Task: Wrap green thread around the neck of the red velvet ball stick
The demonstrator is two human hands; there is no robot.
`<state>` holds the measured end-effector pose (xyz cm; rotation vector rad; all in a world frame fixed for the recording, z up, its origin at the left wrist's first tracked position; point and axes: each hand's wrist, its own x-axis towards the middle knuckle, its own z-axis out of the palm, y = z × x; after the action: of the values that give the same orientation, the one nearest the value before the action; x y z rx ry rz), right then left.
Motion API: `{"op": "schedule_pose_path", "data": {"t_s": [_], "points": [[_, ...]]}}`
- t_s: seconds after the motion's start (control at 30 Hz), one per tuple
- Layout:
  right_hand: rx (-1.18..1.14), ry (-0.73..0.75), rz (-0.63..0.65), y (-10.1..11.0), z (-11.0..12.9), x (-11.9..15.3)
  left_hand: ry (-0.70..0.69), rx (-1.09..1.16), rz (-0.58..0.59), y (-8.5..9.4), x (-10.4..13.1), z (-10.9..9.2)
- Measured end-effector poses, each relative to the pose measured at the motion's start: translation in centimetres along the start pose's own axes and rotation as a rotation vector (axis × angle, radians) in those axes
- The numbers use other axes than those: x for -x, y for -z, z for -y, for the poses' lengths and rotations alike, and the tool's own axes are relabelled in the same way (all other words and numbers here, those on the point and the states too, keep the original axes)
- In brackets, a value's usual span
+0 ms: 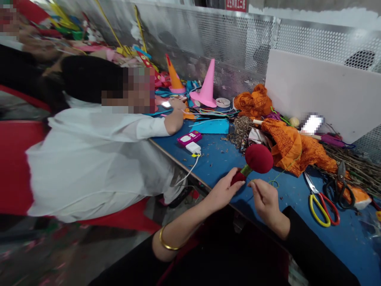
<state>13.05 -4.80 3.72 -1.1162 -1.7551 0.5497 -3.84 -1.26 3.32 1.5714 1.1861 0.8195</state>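
My left hand [224, 190] is wrapped round the lower end of a dark red, mushroom-shaped fabric piece [258, 158] with a round head and a green band [246, 170] below it. Close on its right, my right hand [264, 196] is closed, with thumb and finger pinched near the band. A thin green thread [275, 184] lies on the blue table [214, 157] beyond this hand; whether the fingers hold its end is too small to tell.
Scissors with yellow and red handles [323, 208] and black scissors [341, 186] lie right. Orange cloth [293, 149], dried twigs and a lit phone are behind. A person in white [101, 159] leans on the table at left, near a purple box [189, 138] and white cable.
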Motion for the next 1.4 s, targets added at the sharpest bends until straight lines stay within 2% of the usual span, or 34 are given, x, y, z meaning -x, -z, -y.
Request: {"op": "schedule_pose_path", "data": {"t_s": [0.13,0.23,0.33,0.43,0.5,0.6,0.83,0.97,1.17,1.27,1.4], "points": [[0.278,0.334,0.034,-0.4,0.2,0.6,0.035,-0.325,-0.015,-0.3,-0.2,0.1],[0.306,0.429,0.078,-0.1,0.6,0.4,0.094,-0.562,0.077,-0.5,-0.1,-0.8],[0.086,0.361,0.229,1.5,1.5,-0.8,0.106,-0.77,0.135,-0.4,0.2,-1.8],[-0.124,0.293,0.367,3.9,2.6,-2.1,0.039,-0.893,0.154,-0.2,0.4,-2.3],[-0.17,0.265,0.369,5.2,3.1,-2.8,-0.041,-0.938,0.179,-0.2,0.5,-2.3],[-0.119,0.23,0.312,6.2,3.2,-3.2,-0.153,-0.963,0.242,-0.5,0.6,-2.2],[-0.087,0.283,0.301,6.3,3.0,-3.4,-0.26,-0.992,0.357,-1.4,0.5,-2.2],[-0.025,0.321,0.287,6.1,3.0,-3.5,-0.241,-1.056,0.418,-1.5,0.5,-2.8],[-0.061,0.102,0.286,5.4,2.4,-3.3,-0.188,-1.098,0.482,-1.9,1.0,-4.4],[-0.072,0.051,0.239,5.0,1.8,-3.3,-0.168,-1.144,0.484,-2.0,1.2,-5.2],[-0.073,0.006,0.261,4.7,1.3,-3.4,-0.196,-1.212,0.494,-2.0,1.4,-5.7]]}}
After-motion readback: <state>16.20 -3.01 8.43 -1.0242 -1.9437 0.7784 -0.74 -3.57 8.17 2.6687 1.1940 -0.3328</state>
